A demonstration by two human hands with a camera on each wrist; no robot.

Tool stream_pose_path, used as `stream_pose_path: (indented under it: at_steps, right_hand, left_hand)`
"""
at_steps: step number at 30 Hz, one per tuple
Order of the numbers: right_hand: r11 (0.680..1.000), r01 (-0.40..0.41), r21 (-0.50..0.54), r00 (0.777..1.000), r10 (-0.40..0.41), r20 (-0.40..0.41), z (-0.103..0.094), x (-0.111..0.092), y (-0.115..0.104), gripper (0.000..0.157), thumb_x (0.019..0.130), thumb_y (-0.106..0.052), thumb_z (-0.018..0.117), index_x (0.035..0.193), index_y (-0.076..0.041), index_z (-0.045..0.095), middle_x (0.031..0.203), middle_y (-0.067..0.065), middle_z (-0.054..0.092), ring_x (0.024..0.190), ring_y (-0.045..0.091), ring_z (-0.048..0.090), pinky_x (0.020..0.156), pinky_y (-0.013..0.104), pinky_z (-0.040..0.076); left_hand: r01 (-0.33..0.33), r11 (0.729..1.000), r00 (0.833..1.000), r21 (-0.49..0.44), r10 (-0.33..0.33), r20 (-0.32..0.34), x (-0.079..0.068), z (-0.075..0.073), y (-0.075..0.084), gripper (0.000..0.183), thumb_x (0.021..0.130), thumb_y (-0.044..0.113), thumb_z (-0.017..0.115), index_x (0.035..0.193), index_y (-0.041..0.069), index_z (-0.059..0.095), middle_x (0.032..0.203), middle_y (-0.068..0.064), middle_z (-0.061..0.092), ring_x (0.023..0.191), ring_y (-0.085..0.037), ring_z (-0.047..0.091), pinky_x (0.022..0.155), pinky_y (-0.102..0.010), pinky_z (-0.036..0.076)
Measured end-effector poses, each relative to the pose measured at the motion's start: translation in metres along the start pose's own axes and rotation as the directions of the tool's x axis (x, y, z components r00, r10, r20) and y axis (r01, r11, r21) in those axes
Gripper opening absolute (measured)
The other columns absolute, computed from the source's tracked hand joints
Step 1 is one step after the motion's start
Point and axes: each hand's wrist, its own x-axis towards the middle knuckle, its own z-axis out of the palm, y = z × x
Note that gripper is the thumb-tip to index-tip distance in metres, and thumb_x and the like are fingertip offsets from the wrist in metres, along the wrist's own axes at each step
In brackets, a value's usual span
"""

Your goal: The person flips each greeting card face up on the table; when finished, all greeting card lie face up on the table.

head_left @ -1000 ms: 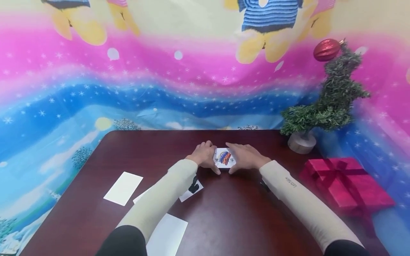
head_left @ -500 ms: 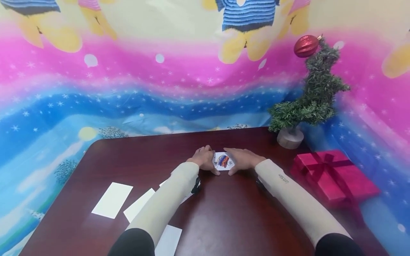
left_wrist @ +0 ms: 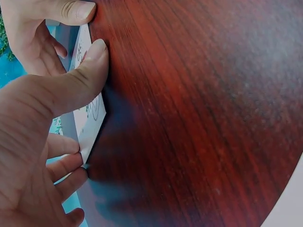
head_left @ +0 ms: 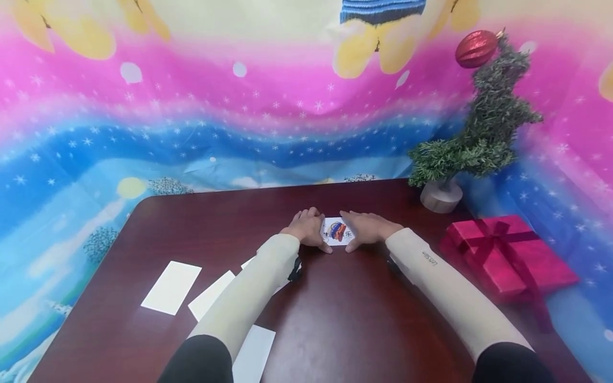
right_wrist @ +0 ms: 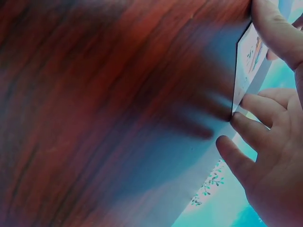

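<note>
A white card (head_left: 337, 232) with a coloured drawing and dark Chinese characters lies flat at the far middle of the table, between both hands. My left hand (head_left: 306, 229) grips its left end. In the left wrist view the thumb is at the near edge of the card (left_wrist: 89, 132) and the fingertips touch its side. My right hand (head_left: 367, 230) holds the right end the same way; the right wrist view has fingertips against the edge of the card (right_wrist: 246, 61). Whether other cards lie beneath it cannot be seen.
White cards lie at the left: one card (head_left: 171, 287) in the open, others partly under the left sleeve (head_left: 254, 282). At the right stand a red gift box (head_left: 512, 255) and a small artificial tree (head_left: 479, 127) with a red bauble (head_left: 476, 49). A printed cloth (head_left: 215, 122) hangs behind the table.
The head view has shifted, so the whole scene sits differently in the picture. Both hands stay at the ends of the card, with almost no movement relative to it.
</note>
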Motion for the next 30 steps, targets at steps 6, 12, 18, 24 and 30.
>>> stream_pose_path:
  at_steps: [6, 12, 18, 24, 30]
  right_hand:
    - [1.0, -0.001, 0.028, 1.0, 0.001, -0.01, -0.005, 0.001, -0.007, 0.113, 0.076, -0.044, 0.087, 0.16, -0.005, 0.022, 0.16, 0.019, 0.03, 0.142, 0.035, 0.035, 0.113, 0.055, 0.03]
    - [0.999, -0.016, 0.043, 0.999, 0.018, -0.033, -0.008, 0.001, -0.016, 0.117, 0.072, -0.044, 0.09, 0.16, -0.007, 0.023, 0.148, 0.016, 0.047, 0.122, 0.03, 0.051, 0.104, 0.053, 0.041]
    - [0.998, 0.047, 0.041, 0.995, -0.044, -0.086, -0.014, 0.013, -0.039, 0.108, 0.075, -0.045, 0.088, 0.159, -0.01, 0.029, 0.149, 0.015, 0.047, 0.11, 0.023, 0.061, 0.099, 0.05, 0.046]
    - [0.988, 0.115, 0.1, 0.992, -0.109, -0.066, -0.015, 0.033, -0.076, 0.086, 0.086, -0.038, 0.081, 0.155, -0.014, 0.036, 0.15, 0.012, 0.045, 0.063, 0.022, 0.07, 0.069, 0.042, 0.058]
    - [0.974, 0.225, -0.038, 0.97, -0.228, -0.084, -0.016, 0.053, -0.121, 0.074, 0.088, -0.041, 0.077, 0.15, -0.015, 0.047, 0.148, 0.008, 0.05, 0.123, 0.027, 0.057, 0.097, 0.048, 0.05]
  left_hand:
    - [0.004, 1.0, 1.0, -0.015, -0.004, -0.014, -0.005, -0.004, -0.003, 0.105, 0.073, 0.063, 0.081, 0.152, 0.007, 0.043, 0.146, -0.008, 0.042, 0.133, -0.026, 0.039, 0.119, -0.046, 0.021]
    - [-0.006, 0.999, 1.0, -0.041, 0.005, -0.02, -0.014, -0.008, -0.006, 0.107, 0.075, 0.065, 0.078, 0.153, 0.003, 0.039, 0.147, -0.011, 0.042, 0.134, -0.026, 0.039, 0.117, -0.042, 0.024]
    - [0.052, 0.996, 0.994, -0.067, -0.058, -0.09, -0.032, -0.021, -0.03, 0.104, 0.078, 0.062, 0.078, 0.154, 0.004, 0.038, 0.151, -0.011, 0.039, 0.138, -0.028, 0.036, 0.117, -0.042, 0.023]
    - [0.162, 0.98, 0.976, -0.115, -0.176, -0.126, -0.071, -0.025, -0.067, 0.093, 0.085, 0.057, 0.073, 0.155, 0.008, 0.038, 0.154, -0.012, 0.038, 0.141, -0.031, 0.035, 0.119, -0.048, 0.02]
    - [0.267, 0.951, 0.954, -0.158, -0.283, -0.093, -0.12, -0.029, -0.106, 0.084, 0.09, 0.054, 0.069, 0.154, 0.009, 0.041, 0.157, -0.013, 0.038, 0.143, -0.033, 0.035, 0.118, -0.052, 0.02]
